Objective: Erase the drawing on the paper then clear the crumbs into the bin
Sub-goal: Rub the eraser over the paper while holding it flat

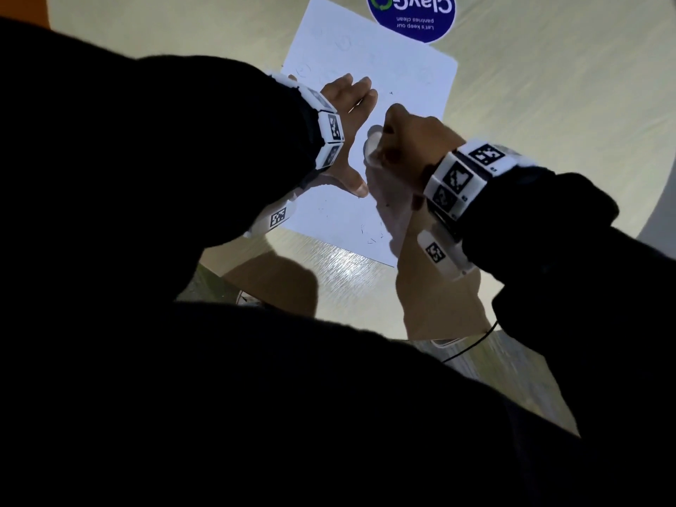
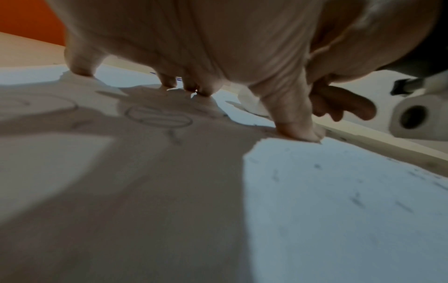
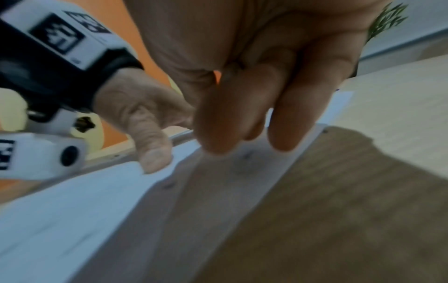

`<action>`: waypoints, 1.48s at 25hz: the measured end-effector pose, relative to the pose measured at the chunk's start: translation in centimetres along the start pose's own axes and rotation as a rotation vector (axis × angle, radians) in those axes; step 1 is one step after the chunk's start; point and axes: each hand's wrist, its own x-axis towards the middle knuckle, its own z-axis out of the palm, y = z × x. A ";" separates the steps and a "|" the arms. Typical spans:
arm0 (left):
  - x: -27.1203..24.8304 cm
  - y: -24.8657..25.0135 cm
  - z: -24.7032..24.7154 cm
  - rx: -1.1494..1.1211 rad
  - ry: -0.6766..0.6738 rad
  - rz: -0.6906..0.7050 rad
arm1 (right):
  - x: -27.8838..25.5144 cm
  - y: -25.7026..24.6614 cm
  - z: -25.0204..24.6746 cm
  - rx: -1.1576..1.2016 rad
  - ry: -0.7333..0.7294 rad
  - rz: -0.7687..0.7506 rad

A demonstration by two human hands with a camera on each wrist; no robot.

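Note:
A white sheet of paper (image 1: 395, 67) lies on the pale table (image 1: 548, 104). My left hand (image 1: 345, 111) presses flat on it, fingers straight and thumb spread out. Just right of it my right hand (image 1: 406, 137) is curled into a fist and grips a blurred white eraser (image 1: 372, 140) against the sheet. In the left wrist view a faint pencil circle (image 2: 157, 116) lies in front of my fingertips (image 2: 167, 82), and the eraser (image 2: 248, 102) shows beyond my thumb. Dark crumbs (image 1: 373, 237) are scattered near the paper's near edge. The right wrist view hides the eraser behind my curled fingers (image 3: 242, 114).
A round blue sticker (image 1: 411, 12) sits on the table beyond the paper's far corner. The table's near edge (image 1: 329, 305) runs just below the sheet. An orange surface (image 2: 26, 19) stands off to the left. No bin is in view.

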 end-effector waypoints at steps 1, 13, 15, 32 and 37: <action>0.1 0.0 0.0 0.001 0.003 0.006 | 0.2 0.0 -0.1 -0.004 0.021 0.005; 0.0 -0.3 0.0 0.002 -0.005 0.009 | 1.6 0.5 -1.3 0.039 0.107 0.045; -0.2 -0.1 -0.2 -0.005 0.000 0.001 | 0.6 0.3 -0.2 0.016 0.076 0.038; 0.3 -0.5 0.0 -0.058 -0.041 0.001 | 0.7 0.9 -0.7 0.138 0.030 0.072; 0.8 -0.9 0.8 -0.036 -0.045 0.027 | 1.5 1.2 -0.5 0.198 -0.011 0.126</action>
